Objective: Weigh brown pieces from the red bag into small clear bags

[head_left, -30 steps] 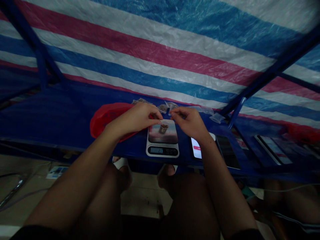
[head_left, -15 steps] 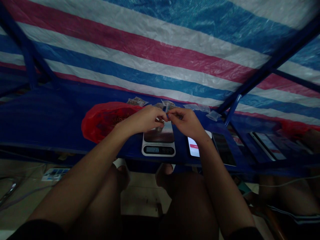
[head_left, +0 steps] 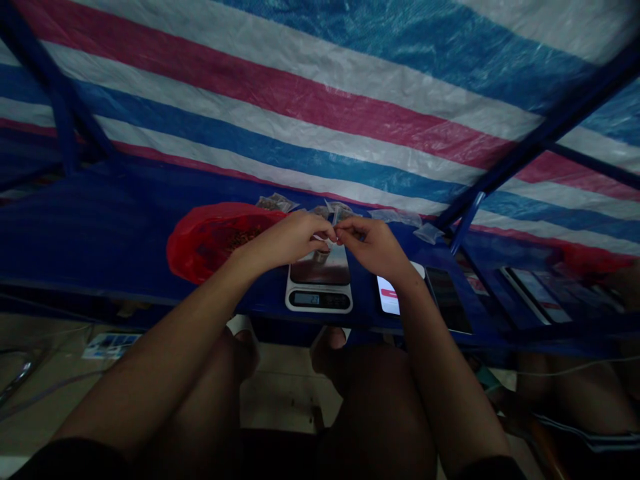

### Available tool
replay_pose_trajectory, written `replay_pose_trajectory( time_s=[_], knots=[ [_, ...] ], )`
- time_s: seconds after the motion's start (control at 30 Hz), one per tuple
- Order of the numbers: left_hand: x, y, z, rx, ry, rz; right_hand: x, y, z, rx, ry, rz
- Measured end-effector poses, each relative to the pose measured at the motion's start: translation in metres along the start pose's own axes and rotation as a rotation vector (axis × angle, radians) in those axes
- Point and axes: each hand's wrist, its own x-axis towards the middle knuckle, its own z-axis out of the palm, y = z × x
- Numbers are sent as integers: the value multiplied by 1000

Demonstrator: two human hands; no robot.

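Note:
My left hand and my right hand meet above the kitchen scale, thumbs and fingertips pinched together. Between them they appear to grip the top of a small clear plastic bag, mostly covered by the fingers. Brownish contents show below my left fingers, over the metal plate; whether they touch it I cannot tell. The scale's display is lit. Left of it lies an open red plastic bag with small brown pieces inside, partly behind my left forearm.
Filled clear bags lie behind the scale, and flat clear bags farther right. A lit phone and a dark tablet-like slab lie by my right forearm. Blue frame bars and striped sheeting stand behind. Another person's legs show at right.
Both hands stay pinched together over the scale, with slight finger movement. The brown contents under my left hand look lower and less exposed. The view has shifted slightly.

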Motion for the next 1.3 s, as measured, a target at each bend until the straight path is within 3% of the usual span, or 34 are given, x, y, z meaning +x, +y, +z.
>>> replay_pose_trajectory(
  time_s=[0.17, 0.27, 0.4, 0.53, 0.63, 0.73, 0.93, 1.3],
  knots=[
    [-16, 11, -19, 13, 67, -34, 0, -1, 0, -8, 11, 19],
    [-38, 8, -37, 75, 47, -178, -1, 0, -1, -18, 19, 37],
    [-70, -24, -49, 235, -168, -484, -1, 1, -1, -32, 21, 40],
    [-81, -63, -44, 267, -98, -621, 1, -1, 2, -19, 17, 22],
    [-79, -79, -37, 246, -89, -699, 3, -2, 6, -18, 5, 34],
    [-77, -88, -32, 208, -111, -685, 5, -4, 9, -31, -8, 41],
    [-77, -101, -29, 201, -45, -637, 5, -6, 9, -46, -11, 38],
    [-68, -85, -31, 185, -71, -578, 3, -7, 9, -40, -18, 35]
  ],
)
